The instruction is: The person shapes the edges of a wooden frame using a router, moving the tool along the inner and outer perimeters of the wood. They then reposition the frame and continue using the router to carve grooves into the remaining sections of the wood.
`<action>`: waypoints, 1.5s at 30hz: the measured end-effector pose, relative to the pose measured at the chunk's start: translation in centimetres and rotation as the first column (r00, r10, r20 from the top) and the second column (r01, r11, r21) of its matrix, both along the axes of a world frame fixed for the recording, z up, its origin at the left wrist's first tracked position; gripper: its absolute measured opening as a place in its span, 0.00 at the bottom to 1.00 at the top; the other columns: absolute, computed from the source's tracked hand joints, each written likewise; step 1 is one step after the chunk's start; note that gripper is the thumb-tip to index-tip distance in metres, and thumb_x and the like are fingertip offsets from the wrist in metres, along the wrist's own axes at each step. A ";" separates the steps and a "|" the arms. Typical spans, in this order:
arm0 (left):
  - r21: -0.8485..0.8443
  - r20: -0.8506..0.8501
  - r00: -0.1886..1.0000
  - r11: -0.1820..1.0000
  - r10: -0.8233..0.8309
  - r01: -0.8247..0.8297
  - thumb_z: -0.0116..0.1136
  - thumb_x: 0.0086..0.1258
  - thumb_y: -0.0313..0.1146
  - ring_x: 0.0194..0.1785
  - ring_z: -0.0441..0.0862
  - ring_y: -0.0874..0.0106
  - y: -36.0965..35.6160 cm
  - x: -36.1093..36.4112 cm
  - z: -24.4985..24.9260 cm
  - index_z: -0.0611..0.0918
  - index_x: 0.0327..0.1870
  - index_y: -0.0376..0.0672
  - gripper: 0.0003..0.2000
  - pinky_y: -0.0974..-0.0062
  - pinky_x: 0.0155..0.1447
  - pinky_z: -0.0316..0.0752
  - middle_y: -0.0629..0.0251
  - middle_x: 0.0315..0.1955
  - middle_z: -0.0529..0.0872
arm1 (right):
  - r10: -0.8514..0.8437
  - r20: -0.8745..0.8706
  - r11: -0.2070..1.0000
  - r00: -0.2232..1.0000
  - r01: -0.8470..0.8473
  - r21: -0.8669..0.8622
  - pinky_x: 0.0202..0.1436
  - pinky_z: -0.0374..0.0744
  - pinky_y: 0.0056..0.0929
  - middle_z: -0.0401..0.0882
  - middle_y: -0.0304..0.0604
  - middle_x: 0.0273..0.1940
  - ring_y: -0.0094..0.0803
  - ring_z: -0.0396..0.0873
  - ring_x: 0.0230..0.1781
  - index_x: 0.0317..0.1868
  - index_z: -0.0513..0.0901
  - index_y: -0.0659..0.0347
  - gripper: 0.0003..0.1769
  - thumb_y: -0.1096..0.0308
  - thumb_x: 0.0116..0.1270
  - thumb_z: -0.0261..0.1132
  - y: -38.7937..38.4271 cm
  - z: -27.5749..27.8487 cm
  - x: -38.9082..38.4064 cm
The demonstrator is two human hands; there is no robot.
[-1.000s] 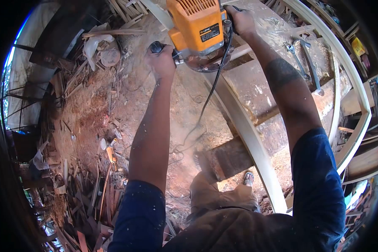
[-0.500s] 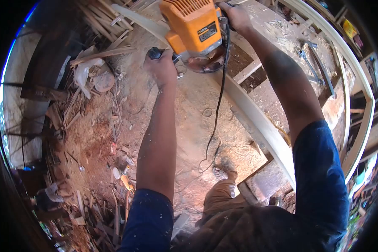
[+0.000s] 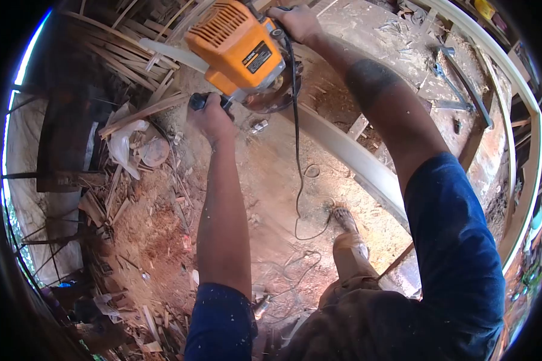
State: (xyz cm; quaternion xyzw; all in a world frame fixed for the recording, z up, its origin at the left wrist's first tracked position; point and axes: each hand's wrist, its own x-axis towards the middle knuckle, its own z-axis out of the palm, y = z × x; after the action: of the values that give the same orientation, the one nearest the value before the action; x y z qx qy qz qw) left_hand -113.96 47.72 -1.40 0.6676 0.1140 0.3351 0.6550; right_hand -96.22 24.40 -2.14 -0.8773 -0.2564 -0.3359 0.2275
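An orange plunge router (image 3: 235,45) with a dark label and a vented top rests on or just above a long pale wooden board (image 3: 349,153) that runs diagonally across the view. My left hand (image 3: 215,120) is wrapped round the router's black side knob (image 3: 197,101). On the far side, my right hand (image 3: 296,24) is closed round the opposite handle, which it mostly hides. A black power cord (image 3: 297,144) hangs from the router down to the sawdust-covered floor. The router's bit is hidden beneath its base.
Loose wood strips (image 3: 123,57) pile up at the upper left, near a clear plastic bag (image 3: 123,147). Metal tools (image 3: 467,84) lie on the work surface at right, inside a curved pale frame (image 3: 533,120). Cord loops and a bare foot (image 3: 343,219) are on the floor.
The router and both my hands have shifted left in view along the board, the hands still gripping it. My foot now shows further forward, and the whole view has turned slightly.
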 end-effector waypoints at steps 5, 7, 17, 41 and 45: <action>-0.051 -0.019 0.999 0.998 -0.030 0.029 0.57 0.56 0.22 0.23 0.74 0.73 2.2 2.9 0.3 0.75 0.30 0.32 0.04 0.73 0.24 0.69 0.62 0.25 0.80 | -0.067 -0.038 0.995 0.997 0.070 0.068 0.43 0.83 0.45 0.85 0.49 0.37 0.52 0.85 0.38 0.51 0.80 0.37 0.13 0.57 0.66 0.60 2.8 0.7 1.2; -0.021 -0.031 0.999 1.000 -0.019 0.018 0.56 0.56 0.22 0.25 0.76 0.73 4.4 4.9 -0.7 0.77 0.31 0.32 0.04 0.73 0.27 0.71 0.61 0.26 0.81 | -0.090 -0.113 0.994 0.990 0.096 0.056 0.46 0.82 0.44 0.86 0.46 0.37 0.49 0.86 0.41 0.51 0.82 0.32 0.15 0.53 0.65 0.59 3.9 1.0 1.9; -0.042 -0.038 0.999 0.999 0.014 -0.015 0.58 0.57 0.23 0.24 0.75 0.72 9.4 11.2 1.1 0.78 0.32 0.32 0.05 0.71 0.28 0.71 0.63 0.26 0.81 | -0.070 -0.056 0.992 0.996 0.075 0.098 0.40 0.81 0.50 0.82 0.50 0.28 0.53 0.85 0.36 0.46 0.81 0.37 0.10 0.56 0.65 0.60 10.7 1.4 9.3; 0.137 0.021 0.997 0.988 0.071 -0.074 0.59 0.56 0.25 0.17 0.74 0.71 25.9 29.5 -0.5 0.77 0.25 0.33 0.05 0.71 0.23 0.69 0.63 0.19 0.78 | 0.016 -0.001 0.999 1.000 -0.016 0.043 0.38 0.81 0.51 0.84 0.48 0.32 0.54 0.85 0.36 0.46 0.80 0.45 0.13 0.59 0.60 0.65 25.5 2.2 26.9; 0.177 0.024 0.995 0.979 0.095 -0.098 0.58 0.53 0.26 0.20 0.74 0.67 28.1 32.2 -0.8 0.75 0.22 0.32 0.07 0.64 0.30 0.71 0.60 0.17 0.77 | 0.013 0.017 0.999 1.000 -0.014 0.033 0.39 0.82 0.50 0.85 0.48 0.33 0.54 0.85 0.37 0.46 0.80 0.43 0.13 0.59 0.60 0.66 27.6 1.3 31.0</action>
State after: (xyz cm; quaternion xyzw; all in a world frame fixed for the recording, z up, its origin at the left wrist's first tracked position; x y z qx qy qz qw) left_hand -81.74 75.83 -2.18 0.7145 0.1109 0.3804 0.5766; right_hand -65.26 52.00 -0.83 -0.8688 -0.2586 -0.3459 0.2423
